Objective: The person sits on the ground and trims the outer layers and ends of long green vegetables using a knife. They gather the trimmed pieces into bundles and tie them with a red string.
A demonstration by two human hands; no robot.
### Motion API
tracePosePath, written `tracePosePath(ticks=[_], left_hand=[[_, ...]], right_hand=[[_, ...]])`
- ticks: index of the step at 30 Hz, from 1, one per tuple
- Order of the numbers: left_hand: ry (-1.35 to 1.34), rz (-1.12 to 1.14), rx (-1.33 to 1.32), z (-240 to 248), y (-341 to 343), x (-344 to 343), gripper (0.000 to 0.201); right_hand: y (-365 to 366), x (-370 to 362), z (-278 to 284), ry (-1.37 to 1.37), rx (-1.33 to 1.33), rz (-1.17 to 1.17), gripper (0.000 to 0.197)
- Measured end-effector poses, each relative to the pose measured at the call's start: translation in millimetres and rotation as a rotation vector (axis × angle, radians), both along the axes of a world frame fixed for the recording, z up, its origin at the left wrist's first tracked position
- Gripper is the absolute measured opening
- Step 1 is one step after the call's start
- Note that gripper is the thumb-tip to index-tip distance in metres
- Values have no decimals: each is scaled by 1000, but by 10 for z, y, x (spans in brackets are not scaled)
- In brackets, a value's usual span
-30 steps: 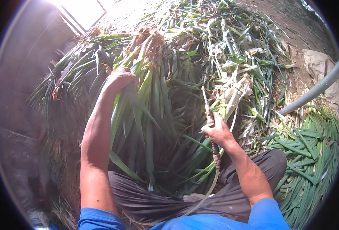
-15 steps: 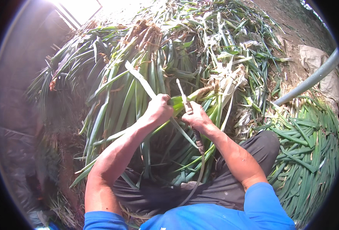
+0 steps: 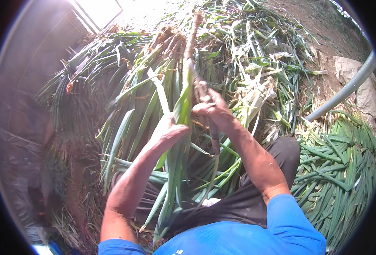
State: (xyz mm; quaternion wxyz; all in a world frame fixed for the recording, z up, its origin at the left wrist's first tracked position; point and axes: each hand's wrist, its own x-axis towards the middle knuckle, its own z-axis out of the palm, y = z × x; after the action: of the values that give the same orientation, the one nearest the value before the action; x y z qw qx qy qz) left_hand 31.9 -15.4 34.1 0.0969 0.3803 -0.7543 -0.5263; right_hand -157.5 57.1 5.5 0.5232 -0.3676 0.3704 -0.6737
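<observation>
My left hand (image 3: 171,129) is closed round the green part of a large green onion (image 3: 183,106). The onion stands nearly upright in the view, its brown root end pointing away from me and its long leaves hanging over my lap. Close beside the stalk, my right hand (image 3: 215,111) is wrapped round a slim hose nozzle (image 3: 214,142). The nozzle's tip is blurred against the stalk, so I cannot tell whether they touch. A thin hose (image 3: 213,174) runs from its lower end toward my lap.
Ahead lies a heap of untrimmed green onions (image 3: 141,102), with loose leaves (image 3: 256,55) piled behind it. Pale peeled skins (image 3: 256,100) lie right of my hands. A grey pipe (image 3: 345,87) slants in above a stack of green onions (image 3: 341,170) at the right.
The onion has swung from pointing right to pointing away from me, its root end now far up. My right hand and the nozzle have risen beside the stalk.
</observation>
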Motion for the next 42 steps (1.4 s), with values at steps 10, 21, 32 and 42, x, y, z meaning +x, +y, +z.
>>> tracePosePath(ticks=[10,21,32,42], left_hand=[[422,424,642,-775,7,582,27],[505,492,614,-1020,66,487,20],[470,480,629,-900,121,417,23],[471,520,621,-901,173,473,22]], right_hand=[[255,596,-600,896,407,3,33],[744,804,-311,1079,512,121,50],[-228,461,-826,1217,514,-38,70],[-1293,249,-794,1234,638,-135,55]])
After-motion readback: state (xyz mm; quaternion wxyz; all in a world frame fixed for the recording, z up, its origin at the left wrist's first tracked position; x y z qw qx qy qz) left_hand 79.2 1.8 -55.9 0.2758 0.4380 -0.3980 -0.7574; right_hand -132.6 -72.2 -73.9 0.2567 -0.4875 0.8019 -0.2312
